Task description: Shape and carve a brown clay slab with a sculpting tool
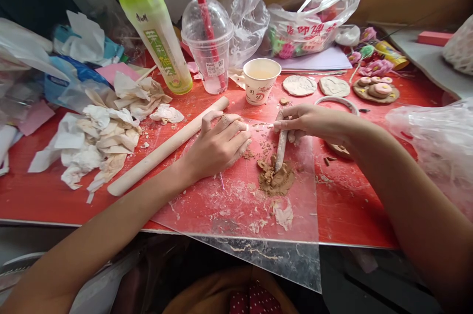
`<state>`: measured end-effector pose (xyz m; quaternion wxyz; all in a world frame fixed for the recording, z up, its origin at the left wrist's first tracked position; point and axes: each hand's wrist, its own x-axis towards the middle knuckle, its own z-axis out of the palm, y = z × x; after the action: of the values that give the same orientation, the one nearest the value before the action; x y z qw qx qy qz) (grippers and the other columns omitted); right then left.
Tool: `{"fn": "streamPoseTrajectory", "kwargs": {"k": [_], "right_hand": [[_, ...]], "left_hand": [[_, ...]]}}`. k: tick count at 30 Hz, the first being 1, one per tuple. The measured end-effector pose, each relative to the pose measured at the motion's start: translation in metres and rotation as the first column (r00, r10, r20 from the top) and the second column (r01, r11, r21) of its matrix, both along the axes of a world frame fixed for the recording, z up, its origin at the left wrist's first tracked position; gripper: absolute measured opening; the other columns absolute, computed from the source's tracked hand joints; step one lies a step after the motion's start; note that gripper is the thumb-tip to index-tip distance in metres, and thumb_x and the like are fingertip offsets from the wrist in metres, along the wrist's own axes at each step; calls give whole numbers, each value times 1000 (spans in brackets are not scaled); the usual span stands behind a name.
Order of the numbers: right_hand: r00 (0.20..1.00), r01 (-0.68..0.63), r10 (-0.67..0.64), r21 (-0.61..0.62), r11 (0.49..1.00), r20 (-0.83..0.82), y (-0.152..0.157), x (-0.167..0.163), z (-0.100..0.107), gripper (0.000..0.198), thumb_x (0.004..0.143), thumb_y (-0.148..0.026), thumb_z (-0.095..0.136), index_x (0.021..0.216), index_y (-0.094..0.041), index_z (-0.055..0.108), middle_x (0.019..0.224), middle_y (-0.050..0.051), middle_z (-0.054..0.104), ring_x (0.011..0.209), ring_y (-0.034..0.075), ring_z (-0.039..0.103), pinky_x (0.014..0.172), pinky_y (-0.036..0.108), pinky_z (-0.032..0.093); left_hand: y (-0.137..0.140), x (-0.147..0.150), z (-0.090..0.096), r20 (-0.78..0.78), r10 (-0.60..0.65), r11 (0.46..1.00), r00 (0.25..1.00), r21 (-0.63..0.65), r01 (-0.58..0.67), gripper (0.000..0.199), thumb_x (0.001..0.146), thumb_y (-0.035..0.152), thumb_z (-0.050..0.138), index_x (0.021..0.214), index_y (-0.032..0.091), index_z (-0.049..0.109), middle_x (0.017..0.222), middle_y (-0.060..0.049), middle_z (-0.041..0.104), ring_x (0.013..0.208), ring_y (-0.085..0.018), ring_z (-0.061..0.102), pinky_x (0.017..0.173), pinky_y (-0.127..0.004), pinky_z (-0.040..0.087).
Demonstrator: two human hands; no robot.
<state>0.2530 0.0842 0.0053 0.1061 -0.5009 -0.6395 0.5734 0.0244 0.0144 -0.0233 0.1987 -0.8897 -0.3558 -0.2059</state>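
Note:
My right hand grips a short clay-smeared stick between thumb and fingers. The stick's lower end is pushed into a flattened lump of brown clay. Under the lump lies a clear plastic sheet, dusted with dry crumbs and overhanging the table's front edge. My left hand rests palm down on the sheet, fingers apart and slightly bent, holding nothing visible. Beside it, a long pale wooden rolling pin lies diagonally. A paper cup of cloudy liquid stands just beyond both hands.
Crumpled tissues pile up at left. Behind stand a green-capped drink bottle and a lidded plastic cup with a red straw. At right are clay discs, a ring, a decorated clay piece and plastic bags.

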Motion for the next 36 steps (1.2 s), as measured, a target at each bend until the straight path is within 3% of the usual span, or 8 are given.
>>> {"fn": "streamPoseTrajectory", "kwargs": {"k": [6,10,15,19,26,30,36], "right_hand": [[942,278,-280,-36,960,-186,4,-1,-5,16,74,-23,65,60,-20,58,59,0,54,48,5,46,43,17,41],[905,349,-349,-43,936,-244,0,-8,-4,17,74,-24,66,59,-17,62,59,3,59,47,5,50,43,16,44],[886,377,-375,-46,925,-272,-4,-13,-1,22,78,-22,61,58,-13,65,59,7,63,43,3,50,41,13,44],[840,435,-408,-3,900,-357,-2,-11,1,20,79,-20,60,61,-12,65,62,8,63,47,4,54,44,14,46],[765,552,-493,27,834,-415,4,-4,2,15,80,-20,58,67,-15,62,64,6,63,50,7,54,47,19,47],[759,538,-482,4,843,-437,5,-4,1,12,79,-18,59,67,-16,63,63,4,62,49,5,53,46,16,46],[784,511,-462,8,860,-415,5,-4,-3,16,79,-19,58,65,-15,63,63,5,62,48,5,53,44,14,46]], "left_hand": [[-5,0,7,83,-69,996,994,58,64,22,90,28,46,107,18,54,102,-3,64,107,-18,53,96,-37,28],[-9,3,10,70,-165,986,984,36,163,33,89,40,49,112,17,51,103,-4,65,106,-19,54,94,-35,31],[-6,4,7,105,-53,997,993,-41,58,23,90,24,49,111,17,53,101,-4,64,100,-18,55,90,-34,36],[-2,1,12,245,-13,988,969,-146,51,19,91,20,46,107,19,55,97,-2,65,97,-15,57,88,-32,39],[6,-10,28,594,194,942,781,-334,20,16,88,20,53,102,19,59,101,-1,65,92,-12,60,85,-29,46],[14,-15,23,600,275,915,751,-403,-13,8,84,19,57,89,19,64,91,0,65,89,-13,59,85,-29,45],[20,-16,14,601,340,889,723,-456,-40,8,84,21,58,85,20,66,88,-1,61,88,-14,56,84,-32,44]]}}
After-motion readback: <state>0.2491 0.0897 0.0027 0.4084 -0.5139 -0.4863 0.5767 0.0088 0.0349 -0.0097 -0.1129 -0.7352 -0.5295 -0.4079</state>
